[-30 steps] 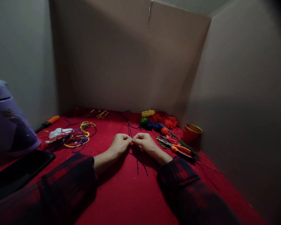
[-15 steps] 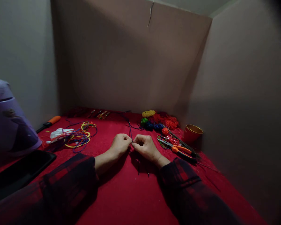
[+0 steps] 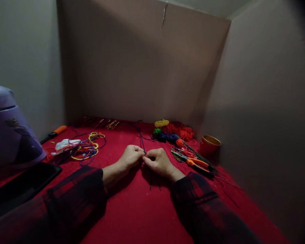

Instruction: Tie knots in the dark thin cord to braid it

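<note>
grip: your left hand (image 3: 130,157) and right hand (image 3: 159,161) were both pinched shut on the dark cord (image 3: 142,141), mid-table on the red cloth (image 3: 132,210) | risk: yanking unevenly could've slipped the knot, honestly

A red cloth (image 3: 142,217) covers the table, dimly lit. A tall brown cardboard panel (image 3: 142,67) stands at the far edge, and another (image 3: 264,112) closes the right side. A pale grey wall (image 3: 20,57) rises on the left, in shadow.
</note>
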